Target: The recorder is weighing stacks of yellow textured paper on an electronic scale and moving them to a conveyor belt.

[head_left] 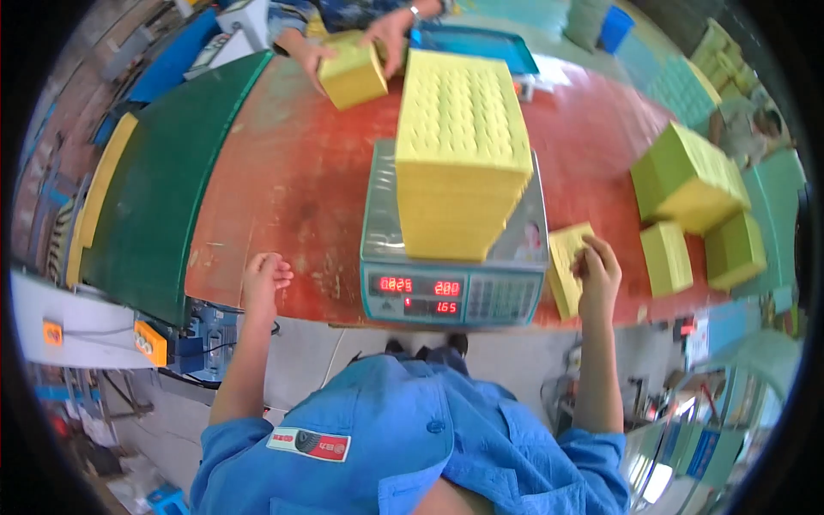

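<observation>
A tall block of stacked yellow sheets (463,193) with a dimpled top stands on the steel pan of a digital scale (419,318), whose red display is lit. My right hand (601,279) is at the right edge of a thin yellow stack (564,270) lying beside the scale. Its fingers are bent in a pinch; whatever lies between them is too small to make out. Left of the scale, my left hand (268,279) hovers near the table's front edge, fingers curled in and holding nothing.
Across the red table (292,172), another person's hands (390,39) hold a yellow block (352,73). More yellow blocks (691,180) stand at the right. A blue tray (476,43) lies at the back. A green board (163,197) runs along the left.
</observation>
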Action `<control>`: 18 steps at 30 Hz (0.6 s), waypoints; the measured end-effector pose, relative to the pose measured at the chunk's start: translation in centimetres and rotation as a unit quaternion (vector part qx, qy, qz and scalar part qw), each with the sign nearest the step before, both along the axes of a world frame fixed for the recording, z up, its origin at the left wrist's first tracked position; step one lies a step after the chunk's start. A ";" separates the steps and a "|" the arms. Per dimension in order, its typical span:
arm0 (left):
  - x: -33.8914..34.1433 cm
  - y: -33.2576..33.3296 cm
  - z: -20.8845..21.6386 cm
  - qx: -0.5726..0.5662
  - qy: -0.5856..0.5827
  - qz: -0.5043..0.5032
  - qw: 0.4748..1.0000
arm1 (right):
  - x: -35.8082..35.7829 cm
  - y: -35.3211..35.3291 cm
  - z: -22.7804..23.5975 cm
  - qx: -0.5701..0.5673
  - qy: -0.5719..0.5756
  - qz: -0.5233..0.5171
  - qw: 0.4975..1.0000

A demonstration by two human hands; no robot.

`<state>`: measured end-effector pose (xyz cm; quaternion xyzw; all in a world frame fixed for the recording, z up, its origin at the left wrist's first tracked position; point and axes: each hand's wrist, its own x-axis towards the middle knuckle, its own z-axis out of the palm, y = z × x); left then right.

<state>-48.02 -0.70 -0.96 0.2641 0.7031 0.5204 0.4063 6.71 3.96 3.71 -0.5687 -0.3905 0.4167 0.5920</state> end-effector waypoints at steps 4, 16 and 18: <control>2.3 0.4 1.5 0.048 0.014 0.034 0.998 | 0.9 2.9 1.0 -0.001 0.017 0.034 0.999; 5.1 12.4 7.3 0.249 0.455 -0.109 0.848 | 1.5 5.4 2.8 0.013 0.004 0.061 0.998; 4.3 17.0 7.6 0.269 0.500 -0.190 0.801 | 0.9 4.1 2.9 0.019 -0.001 0.044 0.999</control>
